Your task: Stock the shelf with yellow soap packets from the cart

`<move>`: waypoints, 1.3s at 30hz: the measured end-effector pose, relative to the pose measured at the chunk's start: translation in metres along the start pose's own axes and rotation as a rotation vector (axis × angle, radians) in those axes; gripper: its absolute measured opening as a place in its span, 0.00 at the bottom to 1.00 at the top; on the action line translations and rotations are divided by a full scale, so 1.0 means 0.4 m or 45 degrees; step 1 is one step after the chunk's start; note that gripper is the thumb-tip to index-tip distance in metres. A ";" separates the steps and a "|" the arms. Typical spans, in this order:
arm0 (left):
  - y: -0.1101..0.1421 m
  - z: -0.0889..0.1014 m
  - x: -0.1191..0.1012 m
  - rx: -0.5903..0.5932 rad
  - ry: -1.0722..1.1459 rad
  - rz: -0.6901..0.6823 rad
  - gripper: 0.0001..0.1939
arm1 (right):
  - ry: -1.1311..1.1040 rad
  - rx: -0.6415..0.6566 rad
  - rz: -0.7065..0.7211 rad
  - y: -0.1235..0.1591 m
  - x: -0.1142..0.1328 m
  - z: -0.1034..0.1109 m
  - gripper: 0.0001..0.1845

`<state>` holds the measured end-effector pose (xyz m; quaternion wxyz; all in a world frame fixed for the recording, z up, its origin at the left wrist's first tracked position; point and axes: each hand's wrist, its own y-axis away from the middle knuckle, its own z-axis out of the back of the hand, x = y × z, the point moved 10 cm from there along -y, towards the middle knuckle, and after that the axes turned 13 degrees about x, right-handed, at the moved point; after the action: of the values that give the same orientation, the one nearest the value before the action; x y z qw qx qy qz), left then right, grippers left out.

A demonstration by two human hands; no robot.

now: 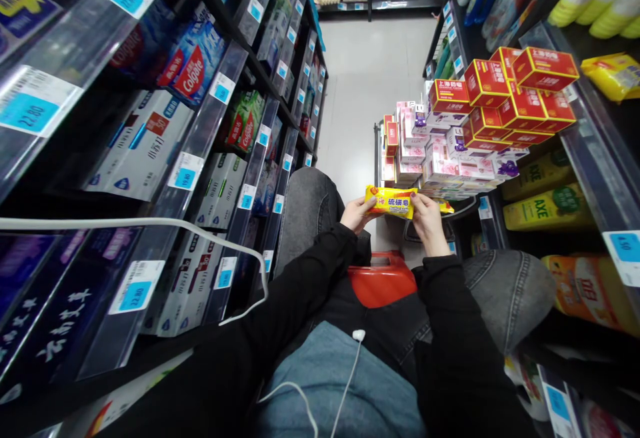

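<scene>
A yellow wrapped bar of sulfur soap (391,203) is held level between both hands, its printed face turned up toward me. My left hand (357,214) pinches its left end, and my right hand (429,219) grips the right end. Another yellow wrapper (445,207) shows partly behind my right fingers; whether that hand also holds it I cannot tell. Just beyond my hands stands a stack of pink and white soap boxes (445,161). Red and gold soap boxes (505,101) are piled on top of it.
Toothpaste shelves with price tags (186,177) line my left. On the right, shelves hold yellow AXE bottles (545,215) and a yellow packet (613,77). A red stool (383,285) is between my legs. A white cable (220,241) crosses at left. The aisle floor (375,65) runs ahead.
</scene>
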<state>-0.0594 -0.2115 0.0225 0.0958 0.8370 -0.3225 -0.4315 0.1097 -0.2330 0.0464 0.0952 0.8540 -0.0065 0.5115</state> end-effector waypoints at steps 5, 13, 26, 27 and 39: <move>-0.001 0.002 0.002 0.008 -0.011 -0.001 0.13 | 0.012 -0.028 0.006 -0.001 -0.002 0.005 0.22; 0.001 -0.001 0.001 0.013 -0.011 0.001 0.13 | -0.003 -0.058 -0.011 0.001 -0.004 0.008 0.23; 0.000 0.004 0.002 -0.005 -0.007 0.012 0.13 | 0.033 -0.060 -0.019 0.000 -0.006 0.009 0.24; 0.000 0.004 0.003 -0.005 -0.008 0.014 0.13 | 0.025 -0.058 -0.019 0.000 -0.007 0.009 0.24; 0.008 0.001 0.000 -0.041 -0.013 0.044 0.08 | 0.039 -0.083 -0.006 -0.005 -0.016 0.020 0.24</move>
<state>-0.0612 -0.2141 0.0237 0.1152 0.8274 -0.3305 -0.4392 0.1137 -0.2331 0.0368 0.1244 0.8424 -0.0198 0.5240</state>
